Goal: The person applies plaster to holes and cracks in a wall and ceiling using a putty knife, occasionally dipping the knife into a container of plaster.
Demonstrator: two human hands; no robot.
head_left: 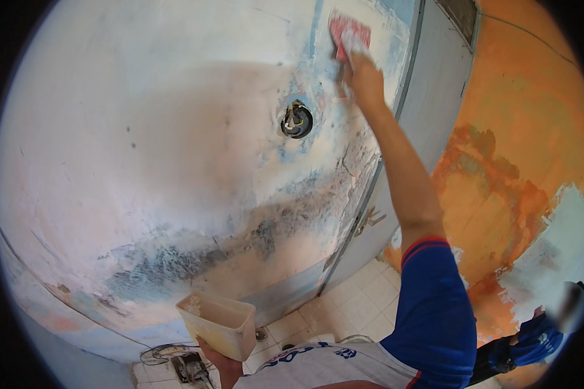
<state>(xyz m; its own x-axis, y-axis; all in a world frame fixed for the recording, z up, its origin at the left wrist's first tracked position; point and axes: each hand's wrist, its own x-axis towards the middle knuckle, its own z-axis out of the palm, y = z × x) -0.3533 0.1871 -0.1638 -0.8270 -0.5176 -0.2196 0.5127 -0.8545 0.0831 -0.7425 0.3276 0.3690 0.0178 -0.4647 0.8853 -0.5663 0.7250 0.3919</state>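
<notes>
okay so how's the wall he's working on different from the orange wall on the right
The pale wall is mostly white and light blue with dark grey scraped patches low down; the orange wall is bright orange with one white patch. The pale wall has a round hole with wires; none shows on the orange wall. The right hand presses a red pad on the pale wall; the orange wall is untouched. Both look worn and patchy.
</notes>
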